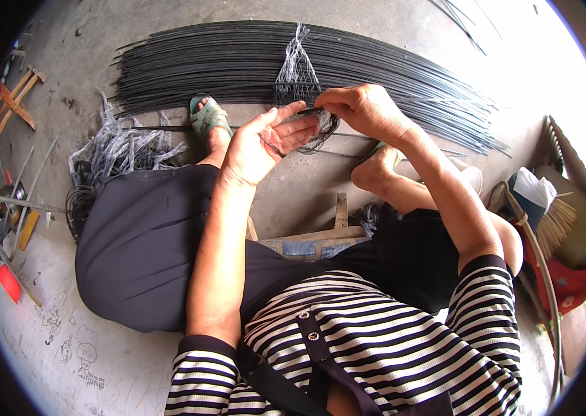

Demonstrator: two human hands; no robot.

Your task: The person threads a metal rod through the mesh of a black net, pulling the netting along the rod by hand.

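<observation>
My left hand [280, 136] is palm up with its fingers stretched out, beneath and against a bunch of fine dark netting [326, 132]. The netting hangs in a rough loop between my two hands, and some thin strands cross the left palm. My right hand [363, 107] pinches the netting's upper edge between thumb and forefinger. Just beyond my hands, a bundle of long thin black rods [210, 62] lies on the floor. White and dark netting [298, 66] is draped over the middle of that bundle.
A heap of pale netting [130, 145] lies beside my left sandal [208, 118]. Between my legs is a low wooden stool [313, 247]. A wooden frame [19, 100] stands at far left. At right are a red bag [570, 277], a broom head [557, 223] and a curved pole [541, 263].
</observation>
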